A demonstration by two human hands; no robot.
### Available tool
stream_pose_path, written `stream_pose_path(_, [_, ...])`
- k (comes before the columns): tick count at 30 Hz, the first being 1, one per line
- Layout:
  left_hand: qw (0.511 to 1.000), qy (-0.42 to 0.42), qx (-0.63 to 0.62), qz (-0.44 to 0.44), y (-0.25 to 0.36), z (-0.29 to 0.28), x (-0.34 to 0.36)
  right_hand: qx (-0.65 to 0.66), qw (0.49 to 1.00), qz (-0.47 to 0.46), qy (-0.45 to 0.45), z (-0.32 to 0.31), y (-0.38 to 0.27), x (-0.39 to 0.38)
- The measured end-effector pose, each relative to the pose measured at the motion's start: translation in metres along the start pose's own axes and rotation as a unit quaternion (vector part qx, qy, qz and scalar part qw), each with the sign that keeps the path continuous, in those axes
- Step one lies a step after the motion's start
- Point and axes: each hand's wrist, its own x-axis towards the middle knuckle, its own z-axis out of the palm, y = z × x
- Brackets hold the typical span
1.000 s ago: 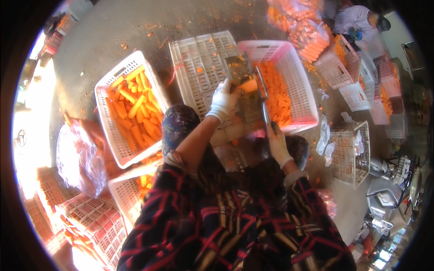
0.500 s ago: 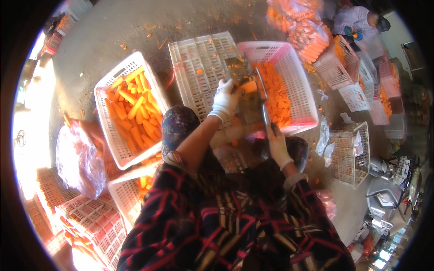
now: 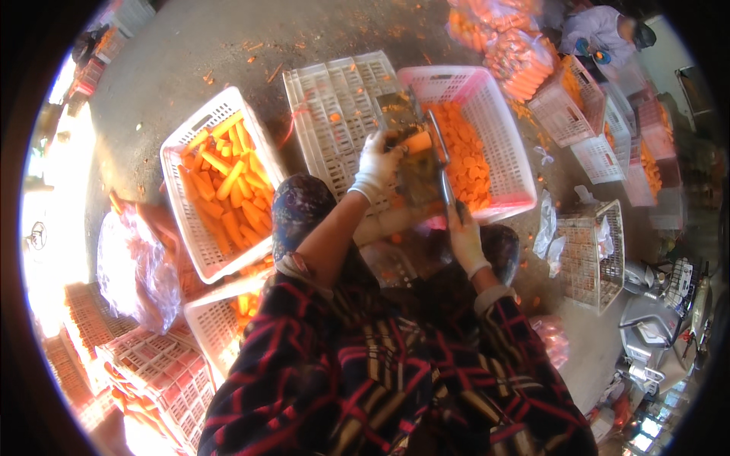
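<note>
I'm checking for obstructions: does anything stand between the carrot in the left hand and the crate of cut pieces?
Yes: the metal cutter, gripped by the right hand, lies between the carrot and that crate.

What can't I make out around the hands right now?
Head view:
Palm of the left hand: hidden by its own back.
Grip of the metal tool: mostly inside the right hand.
Bottom of the slice crate: under carrot slices.
Crate beside the left sleeve: partly behind it.

Head-worn fisheye, facing down; left hand (image 3: 377, 163), right hand (image 3: 465, 237) close below.
</note>
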Motion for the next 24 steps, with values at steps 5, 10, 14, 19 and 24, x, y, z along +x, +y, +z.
stream_pose_path(5, [0.969,0.011,-0.203,-0.141,-0.004,-0.007,-0.015,0.004,0.999,0.030,-0.016,-0.004,-0.006,0.000])
stream_pose_path(10, [0.966,0.011,-0.225,-0.124,-0.023,-0.005,-0.011,0.090,0.990,0.096,-0.050,-0.021,-0.024,0.000])
stream_pose_path(14, [0.994,0.039,-0.098,-0.030,-0.028,0.002,-0.014,0.013,0.990,-0.090,-0.112,-0.065,-0.094,0.002])
stream_pose_path(19, [0.997,0.012,-0.064,-0.040,-0.010,0.005,-0.012,-0.030,0.998,0.042,-0.024,-0.028,-0.058,-0.013])
stream_pose_path(24, [0.998,0.025,-0.049,0.008,-0.040,0.002,-0.003,0.062,0.996,0.051,-0.027,-0.011,-0.005,0.004])
